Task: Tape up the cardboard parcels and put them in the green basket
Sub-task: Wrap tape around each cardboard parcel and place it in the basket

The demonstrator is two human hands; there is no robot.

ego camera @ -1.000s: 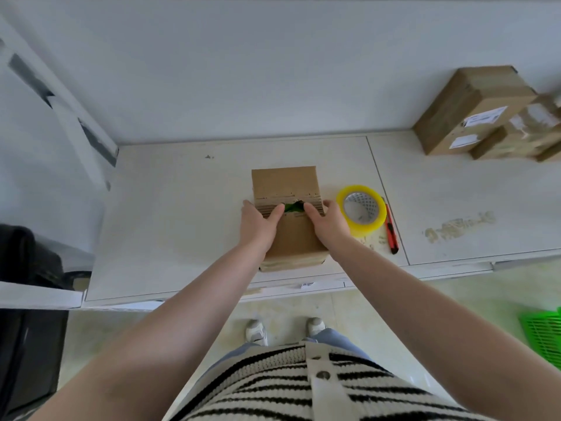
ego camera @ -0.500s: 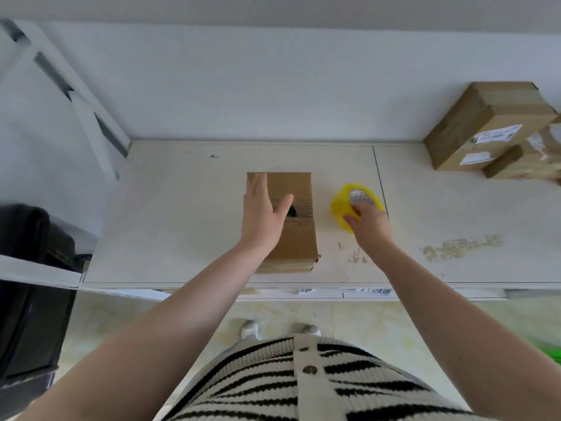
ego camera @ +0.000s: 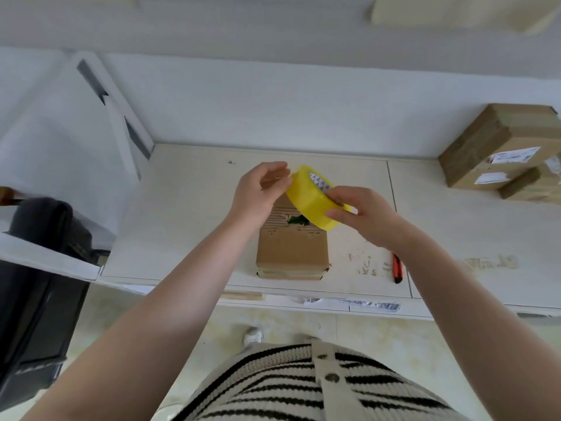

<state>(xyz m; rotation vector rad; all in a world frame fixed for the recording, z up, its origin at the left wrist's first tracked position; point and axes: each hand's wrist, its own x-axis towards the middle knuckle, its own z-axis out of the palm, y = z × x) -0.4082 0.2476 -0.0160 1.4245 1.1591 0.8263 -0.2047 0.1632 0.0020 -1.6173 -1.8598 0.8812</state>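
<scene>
Half a second back the right hand (ego camera: pixel 368 218) was just reaching the tape roll (ego camera: pixel 312 202) where it lay on the table (ego camera: pixel 188 214) beside the parcel, and the left hand (ego camera: pixel 258 192) lay flat on the box top; now both hands are raised and the roll hangs in the air above the far end of the cardboard parcel (ego camera: pixel 292 250).

Head view: the right hand grips the yellow roll by its rim, fingers curled over the near edge, the roll tilted on a slant. The left hand pinches at the far upper edge of the roll, thumb and fingers drawn together there, likely hunting for the loose end of the tape; whether it has the end cannot be told. The parcel lies on the table near its front edge, its flaps not yet sealed, something green showing through the gap at the seam. A red utility knife (ego camera: pixel 397 268) lies to the right of it. More stacked boxes (ego camera: pixel 501 147) sit at the far right against the wall. The green basket is not in sight.

The roll looks light and rigid, its smooth film probably slippery, so a rim grip suits it. The parcel seems small and light but its flaps will spring; holding it by the long sides should serve.
</scene>
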